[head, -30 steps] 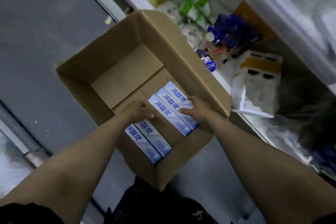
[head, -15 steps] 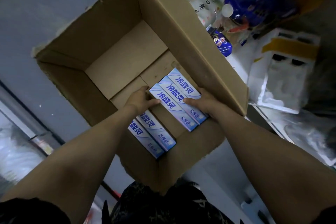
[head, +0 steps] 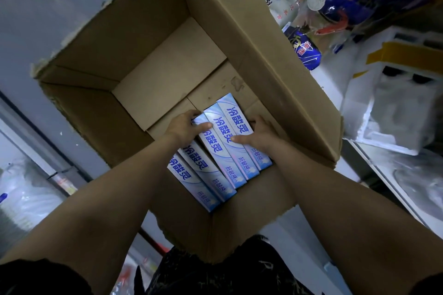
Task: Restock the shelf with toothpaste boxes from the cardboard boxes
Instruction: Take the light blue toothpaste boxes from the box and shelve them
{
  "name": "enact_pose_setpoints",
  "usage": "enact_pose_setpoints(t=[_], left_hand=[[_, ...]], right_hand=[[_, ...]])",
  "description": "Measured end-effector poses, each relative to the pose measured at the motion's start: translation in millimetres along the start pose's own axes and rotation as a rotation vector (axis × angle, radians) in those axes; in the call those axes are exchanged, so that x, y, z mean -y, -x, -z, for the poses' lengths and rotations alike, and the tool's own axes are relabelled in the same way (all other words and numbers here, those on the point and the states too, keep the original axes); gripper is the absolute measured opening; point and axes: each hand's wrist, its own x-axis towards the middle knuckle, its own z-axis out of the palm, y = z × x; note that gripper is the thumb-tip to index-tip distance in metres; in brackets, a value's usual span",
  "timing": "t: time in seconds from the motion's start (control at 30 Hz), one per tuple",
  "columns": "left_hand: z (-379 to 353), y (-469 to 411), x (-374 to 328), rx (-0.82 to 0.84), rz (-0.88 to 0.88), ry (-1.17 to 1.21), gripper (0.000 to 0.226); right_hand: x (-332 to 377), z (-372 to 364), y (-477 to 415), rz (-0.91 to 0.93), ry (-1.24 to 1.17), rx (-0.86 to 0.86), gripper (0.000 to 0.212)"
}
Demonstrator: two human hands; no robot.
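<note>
Over the last second both hands have closed on the three long blue-and-white toothpaste boxes point(head: 227, 141) side by side in the open brown cardboard carton point(head: 275, 79): the left grip point(head: 185, 127) curls round their left edge, the right grip point(head: 257, 136) pinches the right edge, thumb on top. The bundle looks ready to lift out for restocking; two matching boxes point(head: 199, 175) remain beside it.

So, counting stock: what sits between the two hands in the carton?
Head view: three toothpaste boxes side by side, clasped between the left hand and right hand.
</note>
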Motion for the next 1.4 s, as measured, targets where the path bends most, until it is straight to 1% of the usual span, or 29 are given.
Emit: enact_pose_setpoints(t=[0.07, 0.13, 0.2, 0.3, 0.43, 0.53, 0.67, 0.77, 0.8, 0.87, 0.9, 0.93, 1.03, 1.1, 1.17, 1.27, 1.33, 1.4], left_hand=[[0.1, -3.7, -1.7, 0.002, 0.021, -0.008, 0.071], [0.1, -6.1, -3.4, 0.002, 0.043, -0.015, 0.071], [-0.5, -8.4, -4.8, -0.007, 0.055, -0.014, 0.07], [-1.2, -10.0, -6.4, -0.012, 0.069, 0.003, 0.069], [-1.8, -10.3, -9.5, -0.011, 0.089, 0.026, 0.059], [-2.3, -12.7, -5.4, -0.017, 0.103, 0.075, 0.057], [0.7, -14.0, -3.5, -0.002, 0.122, 0.192, 0.06], [5.2, -10.9, -9.2, 0.052, 0.146, 0.198, 0.063], [7.0, -9.6, -11.1, 0.072, 0.138, 0.191, 0.06], [9.5, -2.9, -15.9, 0.127, 0.094, 0.191, 0.044], [9.7, 2.0, -18.3, 0.144, 0.072, 0.2, 0.037], [9.6, 6.0, -19.5, 0.144, 0.057, 0.213, 0.036], [9.4, 23.3, -23.2, 0.04, 0.03, 0.25, 0.038], [10.5, 31.6, -21.2, 0.012, 0.037, 0.311, 0.044], [13.4, 41.2, -21.6, 0.007, 0.045, 0.287, 0.045], [14.3, 50.8, -15.6, -0.063, 0.065, 0.145, 0.028], [13.5, 61.4, -12.4, -0.052, 0.122, 0.127, 0.032], [11.3, 68.0, -5.6, 0.006, 0.165, 0.082, 0.043]], right_hand=[[-2.7, -1.0, -5.6, 0.012, 0.049, -0.037, 0.1], [-4.0, -0.2, -7.9, 0.015, 0.049, -0.06, 0.092], [-6.0, 3.1, -9.9, 0.024, 0.029, -0.058, 0.082], [-9.4, 9.3, -11.4, 0.046, 0.002, -0.043, 0.077], [-7.0, 12.8, -9.8, 0.049, 0.004, -0.036, 0.072], [-5.5, 17.0, -7.0, 0.063, 0.027, -0.054, 0.058], [-5.7, 24.7, -0.6, 0.064, -0.078, -0.021, 0.041], [-5.9, 27.8, 3.5, 0.071, -0.148, 0.023, 0.033], [-6.4, 28.5, 4.3, 0.077, -0.149, 0.037, 0.028], [-7.0, 30.8, 7.2, 0.106, -0.146, 0.066, 0.022], [-6.7, 32.5, 10.1, 0.128, -0.136, 0.082, 0.024], [-5.5, 34.4, 13.7, 0.152, -0.121, 0.099, 0.028], [-0.7, 39.4, 27.7, 0.219, -0.038, 0.149, 0.034], [2.0, 41.6, 34.5, 0.274, 0.038, 0.136, 0.037], [4.3, 42.0, 39.1, 0.309, 0.092, 0.094, 0.039], [1.8, 39.3, 47.1, 0.356, 0.015, 0.084, 0.04], [-5.0, 37.6, 51.7, 0.374, -0.064, 0.122, 0.051], [-12.1, 36.8, 60.2, 0.34, -0.147, 0.146, 0.057]])
